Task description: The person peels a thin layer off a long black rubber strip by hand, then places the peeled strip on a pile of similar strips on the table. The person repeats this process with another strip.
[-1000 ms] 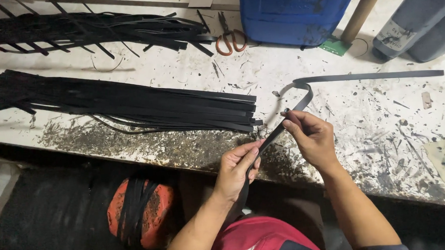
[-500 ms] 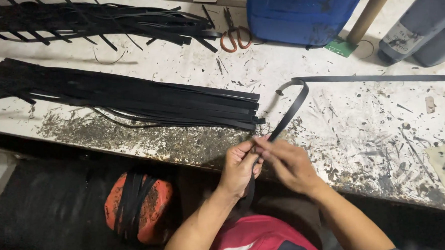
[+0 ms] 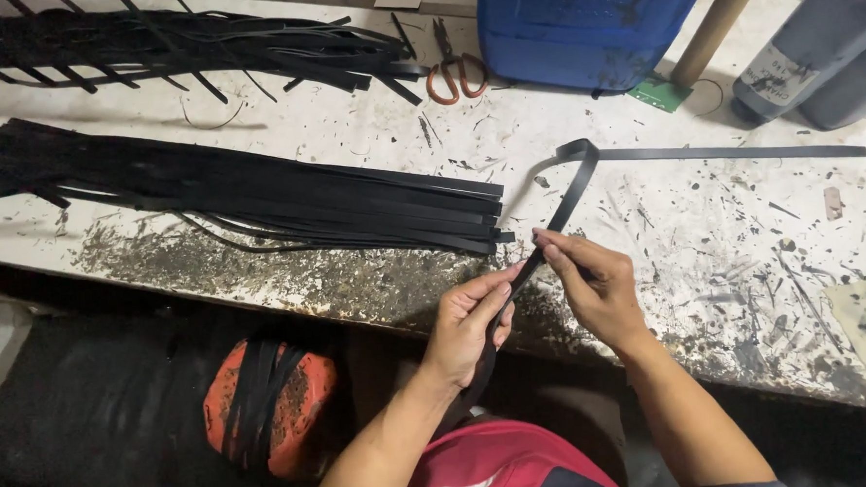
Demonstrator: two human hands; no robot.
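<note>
Nearest the bench edge (image 3: 357, 295), the left hand (image 3: 468, 325) and right hand (image 3: 595, 285) both pinch one black strap (image 3: 568, 203), which loops onto the bench behind them. Beyond lie the strap pile (image 3: 256, 198) and scissors (image 3: 455, 75). Uneven pulling could twist the strap or slip it free.

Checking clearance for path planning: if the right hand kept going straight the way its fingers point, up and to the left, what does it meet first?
Likely the cut ends of the bundle of black strips on the workbench. The right hand, pinching the black strip, points at them across a short gap; depth is unclear.
</note>
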